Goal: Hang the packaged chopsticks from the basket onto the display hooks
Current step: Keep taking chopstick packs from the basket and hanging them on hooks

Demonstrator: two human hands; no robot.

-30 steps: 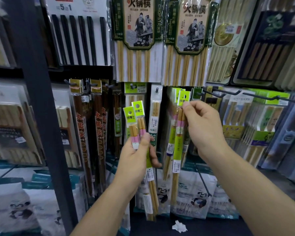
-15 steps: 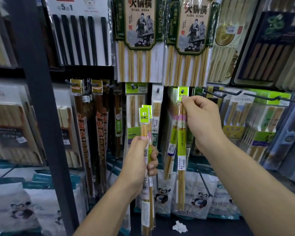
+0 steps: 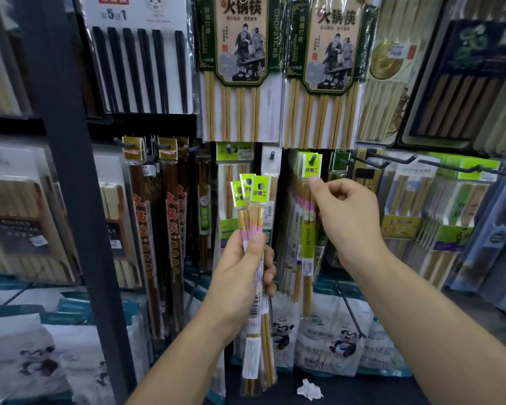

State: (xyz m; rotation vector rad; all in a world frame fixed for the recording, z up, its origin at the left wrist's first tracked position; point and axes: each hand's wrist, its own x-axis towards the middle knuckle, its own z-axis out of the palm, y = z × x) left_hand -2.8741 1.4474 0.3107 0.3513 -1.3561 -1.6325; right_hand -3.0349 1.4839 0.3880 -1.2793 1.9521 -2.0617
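My left hand (image 3: 243,270) grips a bunch of three chopstick packs (image 3: 253,197) with lime-green header cards, held upright in front of the display. My right hand (image 3: 345,217) pinches the top of another such pack (image 3: 308,249), just below its green header. That header's hole sits on a dark display hook (image 3: 313,158), in front of several like packs hanging behind it. No basket is in view.
A dark shelf upright (image 3: 70,200) stands at the left. Large chopstick sets (image 3: 234,68) hang above. Long bare hooks (image 3: 374,162) jut out at the right. Panda-printed bags (image 3: 330,340) hang low. A crumpled paper scrap (image 3: 309,390) lies on the floor.
My right hand has lifted its pack up and its header now sits on the hook. My left hand has raised and squared its bunch upright.
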